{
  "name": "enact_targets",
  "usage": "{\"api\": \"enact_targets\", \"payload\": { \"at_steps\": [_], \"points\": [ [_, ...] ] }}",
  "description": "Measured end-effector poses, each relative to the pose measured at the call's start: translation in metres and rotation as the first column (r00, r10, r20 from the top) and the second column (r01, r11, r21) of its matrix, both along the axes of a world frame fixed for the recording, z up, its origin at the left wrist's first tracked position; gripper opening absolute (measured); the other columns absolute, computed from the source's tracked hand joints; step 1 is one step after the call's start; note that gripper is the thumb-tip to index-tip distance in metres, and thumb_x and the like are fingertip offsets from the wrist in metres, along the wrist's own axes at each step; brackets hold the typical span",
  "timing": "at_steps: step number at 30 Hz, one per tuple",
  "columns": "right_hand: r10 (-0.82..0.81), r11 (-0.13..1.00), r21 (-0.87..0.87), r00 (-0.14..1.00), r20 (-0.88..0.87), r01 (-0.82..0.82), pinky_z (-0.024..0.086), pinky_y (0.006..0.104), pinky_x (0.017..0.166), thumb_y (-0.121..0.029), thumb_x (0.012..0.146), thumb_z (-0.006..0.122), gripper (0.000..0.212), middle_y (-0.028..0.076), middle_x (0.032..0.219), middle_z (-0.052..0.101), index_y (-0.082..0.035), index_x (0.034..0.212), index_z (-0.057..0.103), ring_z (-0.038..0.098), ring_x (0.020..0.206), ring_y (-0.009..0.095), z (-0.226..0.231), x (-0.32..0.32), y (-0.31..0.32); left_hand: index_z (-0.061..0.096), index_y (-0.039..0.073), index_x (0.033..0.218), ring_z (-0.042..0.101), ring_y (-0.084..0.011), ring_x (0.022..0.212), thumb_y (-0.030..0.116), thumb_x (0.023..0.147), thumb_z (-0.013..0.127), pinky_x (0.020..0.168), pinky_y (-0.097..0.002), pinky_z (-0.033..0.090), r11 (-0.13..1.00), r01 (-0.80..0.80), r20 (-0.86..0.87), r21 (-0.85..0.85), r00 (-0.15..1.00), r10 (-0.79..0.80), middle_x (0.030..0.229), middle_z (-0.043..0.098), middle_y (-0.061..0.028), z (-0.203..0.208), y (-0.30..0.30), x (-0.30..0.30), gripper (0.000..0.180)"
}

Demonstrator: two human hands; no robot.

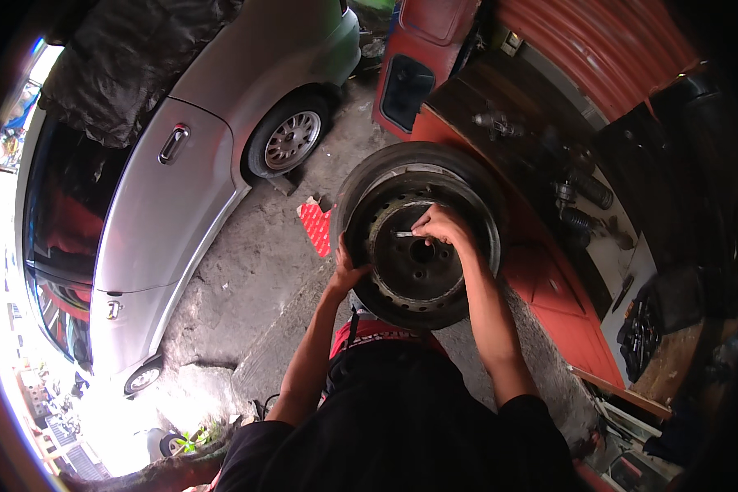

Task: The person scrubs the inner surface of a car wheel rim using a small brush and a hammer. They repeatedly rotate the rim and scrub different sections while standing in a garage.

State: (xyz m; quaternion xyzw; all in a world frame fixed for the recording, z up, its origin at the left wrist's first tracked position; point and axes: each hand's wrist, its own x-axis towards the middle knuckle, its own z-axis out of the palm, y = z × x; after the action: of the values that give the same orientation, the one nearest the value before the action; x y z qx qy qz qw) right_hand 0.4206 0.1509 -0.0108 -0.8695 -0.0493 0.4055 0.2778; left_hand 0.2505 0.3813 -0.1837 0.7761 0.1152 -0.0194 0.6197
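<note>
Now, step: working a small metal piece [404,234] against the wheel [419,236] rim.
Left hand [346,271]: fingers gripping the wheel's edge.
Right hand [441,227]: fingers pinching the piece.
Next: likely needing a steady wheel.

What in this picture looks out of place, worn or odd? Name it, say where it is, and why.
The wheel stands upright, off any car, steadied by the left hand; its steel rim looks rusty. A red patterned sheet lies loose on the concrete beside it.
</note>
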Motion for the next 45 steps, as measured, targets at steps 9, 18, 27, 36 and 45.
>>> {"api": "enact_targets", "payload": {
  "at_steps": [9, 18, 27, 36, 45],
  "points": [
    [-0.119, 0.992, -0.027, 0.973, 0.198, 0.127, 0.053, 0.0305, 0.065, -0.027, 0.080, 0.075, 0.026, 0.008, 0.077, 0.074, -0.013, 0.102, 0.079, 0.070, 0.067, 0.015, 0.000, -0.014, -0.118, -0.004, 0.007, 0.159, 0.023, -0.0389, 0.145, 0.014, 0.073, 0.082, 0.121, -0.0451, 0.021, 0.999, 0.028, -0.013, -0.015, 1.000, -0.029, 0.153, 0.024, -0.0255, 0.018, -0.005, -0.001, 0.122],
    [-0.112, 0.992, 0.085, 0.965, 0.238, 0.094, 0.052, 0.0311, 0.065, -0.025, 0.079, 0.077, 0.025, 0.007, 0.073, 0.074, -0.012, 0.101, 0.080, 0.070, 0.069, 0.015, -0.024, -0.027, -0.078, -0.002, 0.007, 0.159, 0.022, -0.0373, 0.146, 0.012, 0.072, 0.081, 0.122, -0.0438, 0.020, 0.996, 0.014, -0.032, -0.092, 0.999, -0.017, 0.155, 0.022, -0.0233, 0.016, -0.003, -0.002, 0.121],
    [-0.014, 0.998, -0.049, 0.975, 0.221, 0.025, 0.055, 0.0312, 0.071, -0.028, 0.073, 0.083, 0.025, 0.006, 0.074, 0.074, -0.009, 0.088, 0.079, 0.072, 0.072, 0.018, -0.018, -0.021, -0.108, 0.002, 0.009, 0.160, 0.022, -0.0297, 0.147, 0.010, 0.072, 0.080, 0.122, -0.0393, 0.020, 0.988, -0.006, -0.033, -0.155, 0.999, 0.001, 0.158, 0.022, -0.0167, 0.020, -0.008, 0.000, 0.117],
    [-0.049, 0.999, 0.000, 0.956, 0.288, 0.051, 0.054, 0.0320, 0.073, -0.027, 0.073, 0.083, 0.028, 0.008, 0.081, 0.075, -0.005, 0.088, 0.077, 0.072, 0.076, 0.018, -0.017, -0.026, -0.121, 0.002, 0.009, 0.160, 0.022, -0.0313, 0.147, 0.013, 0.072, 0.082, 0.121, -0.0405, 0.021, 0.968, -0.001, -0.001, -0.252, 1.000, 0.001, 0.156, 0.024, -0.0188, 0.017, -0.004, -0.001, 0.119],
    [-0.079, 0.997, 0.027, 0.929, 0.363, 0.075, 0.055, 0.0353, 0.075, -0.033, 0.073, 0.083, 0.033, 0.011, 0.087, 0.075, -0.009, 0.093, 0.076, 0.073, 0.083, 0.024, -0.032, -0.042, -0.120, 0.001, 0.008, 0.159, 0.021, -0.0323, 0.148, 0.018, 0.071, 0.084, 0.122, -0.0408, 0.021, 0.975, 0.018, 0.026, -0.222, 1.000, -0.013, 0.158, 0.021, -0.0199, -0.003, 0.003, -0.001, 0.122]
  ]
}}
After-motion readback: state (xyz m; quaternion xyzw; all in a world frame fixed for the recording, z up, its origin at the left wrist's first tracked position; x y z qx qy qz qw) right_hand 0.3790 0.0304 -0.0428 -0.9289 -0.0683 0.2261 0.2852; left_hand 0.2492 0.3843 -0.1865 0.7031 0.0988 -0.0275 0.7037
